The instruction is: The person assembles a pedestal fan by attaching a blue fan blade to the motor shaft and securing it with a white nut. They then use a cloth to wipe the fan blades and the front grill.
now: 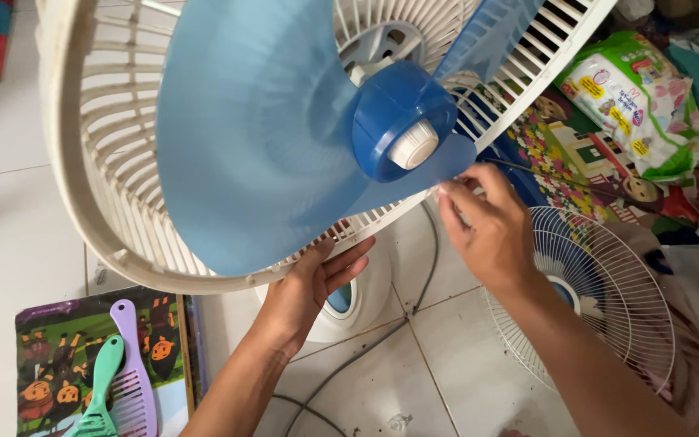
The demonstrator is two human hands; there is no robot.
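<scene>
A: At the centre of the view, 1 blue fan blade [260,129] with a white hub cap [413,144] is sitting inside the cream rear grille [82,186], tilted toward the camera.

B: Left hand [313,287]?

A: It is lying under the near rim of the rear grille, palm up, fingers together and pressing against the bars. It is gripping nothing else.

B: Right hand [487,226]?

A: It is reaching in from the right, fingertips bunching together at the blade edge just below the hub cap. Whether they are pinching the blade or only touching it, I cannot tell.

B: Surroundings?

A: 1 white front grille [608,299] is lying flat on the tiled floor [10,243], near right. 1 grey cable [349,356] is trailing across the tiles. 2 combs, 1 purple comb [135,380] and 1 green comb [99,392], are resting on a printed mat at near left. 1 green plastic pack [637,101] is lying far right.
</scene>
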